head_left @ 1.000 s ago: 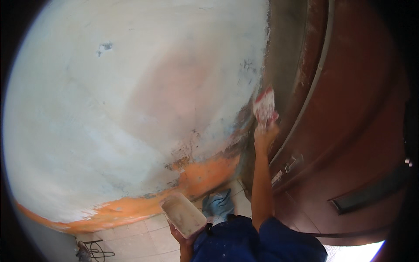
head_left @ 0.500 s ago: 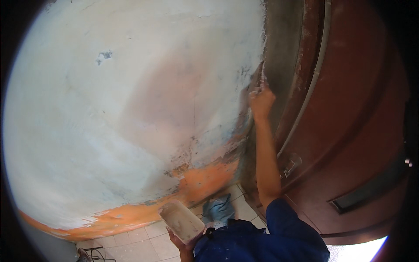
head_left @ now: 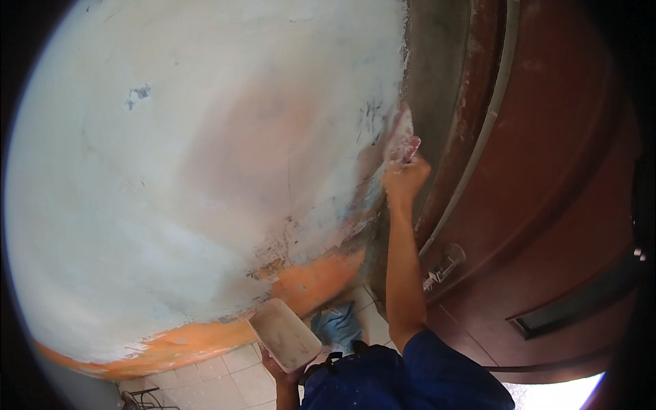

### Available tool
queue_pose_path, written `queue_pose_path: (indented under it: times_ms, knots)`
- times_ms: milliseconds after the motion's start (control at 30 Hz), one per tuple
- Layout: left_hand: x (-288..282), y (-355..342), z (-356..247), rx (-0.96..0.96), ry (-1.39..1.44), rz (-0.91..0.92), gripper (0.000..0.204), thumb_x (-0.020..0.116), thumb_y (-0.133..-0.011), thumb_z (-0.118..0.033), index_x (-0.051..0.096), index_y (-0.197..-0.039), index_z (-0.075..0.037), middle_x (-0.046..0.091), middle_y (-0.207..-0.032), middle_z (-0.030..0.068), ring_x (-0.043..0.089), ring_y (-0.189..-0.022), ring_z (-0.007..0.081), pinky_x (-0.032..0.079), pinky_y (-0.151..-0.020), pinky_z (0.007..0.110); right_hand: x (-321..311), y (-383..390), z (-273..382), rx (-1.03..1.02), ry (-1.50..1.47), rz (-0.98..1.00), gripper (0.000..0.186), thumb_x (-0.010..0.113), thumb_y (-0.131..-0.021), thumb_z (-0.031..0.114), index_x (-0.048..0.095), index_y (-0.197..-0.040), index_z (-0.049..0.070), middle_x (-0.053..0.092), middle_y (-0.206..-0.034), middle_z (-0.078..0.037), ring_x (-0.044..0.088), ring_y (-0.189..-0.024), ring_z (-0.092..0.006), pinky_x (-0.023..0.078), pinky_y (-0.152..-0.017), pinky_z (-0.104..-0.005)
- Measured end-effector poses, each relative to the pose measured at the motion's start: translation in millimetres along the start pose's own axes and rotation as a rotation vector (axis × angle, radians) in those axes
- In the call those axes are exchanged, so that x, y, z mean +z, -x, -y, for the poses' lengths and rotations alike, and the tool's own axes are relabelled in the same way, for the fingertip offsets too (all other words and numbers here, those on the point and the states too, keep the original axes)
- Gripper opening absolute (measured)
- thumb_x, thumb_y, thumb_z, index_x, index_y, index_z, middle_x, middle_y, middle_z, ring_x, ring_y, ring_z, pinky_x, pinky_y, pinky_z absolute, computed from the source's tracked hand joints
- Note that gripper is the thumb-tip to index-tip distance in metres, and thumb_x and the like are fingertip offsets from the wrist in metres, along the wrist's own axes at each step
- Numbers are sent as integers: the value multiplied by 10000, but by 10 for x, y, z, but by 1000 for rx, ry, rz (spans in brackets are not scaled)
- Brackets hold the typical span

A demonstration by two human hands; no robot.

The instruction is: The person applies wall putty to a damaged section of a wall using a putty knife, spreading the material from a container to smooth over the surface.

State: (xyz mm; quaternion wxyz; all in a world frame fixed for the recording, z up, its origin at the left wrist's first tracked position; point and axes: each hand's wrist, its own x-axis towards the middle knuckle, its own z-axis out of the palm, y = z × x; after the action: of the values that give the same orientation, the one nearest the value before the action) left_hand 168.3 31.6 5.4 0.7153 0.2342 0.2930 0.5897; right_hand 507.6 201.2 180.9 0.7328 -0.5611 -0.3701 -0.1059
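Left hand (head_left: 277, 365): clasping a tray (head_left: 275, 320) from beneath;
Right hand (head_left: 407, 176): wrapped around a scraper (head_left: 398, 142), at the edge of the wall (head_left: 205, 123);
Door (head_left: 560, 137): right of the right hand;
Blue cloth (head_left: 338, 323): between the hands, lower, on the floor (head_left: 249, 383).

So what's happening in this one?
A person's right hand grips a smeared scraper up at the right edge of a patchy, pale wall, beside a dark red door. The left hand holds a shallow tray low down, with pale residue inside. Orange paint shows along the wall's lower part. Whether the blade touches the wall is hard to tell.
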Motion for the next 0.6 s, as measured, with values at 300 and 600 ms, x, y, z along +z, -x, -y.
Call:
queue_pose_path:
  times_ms: [300,600]
  knots:
    - [81,89,29,16,90,-106,513,590,-823,-310,373,-1212,-56,505,-1096,140,573,-941,258,534,-724,404,480,-14,-240,43,253,48,434,561,-620,64,599,-1040,-38,558,-578,-208,590,-538,-246,460,-545,-336]
    - [40,-57,-67,-36,290,-102,482,610,-806,-216,381,-1206,-76,494,-1116,132,565,-965,237,531,-728,389,100,106,39,-25,-41,58,204,554,-642,26,609,-809,-78,518,-550,-201,490,-459,-211,417,-486,-296]
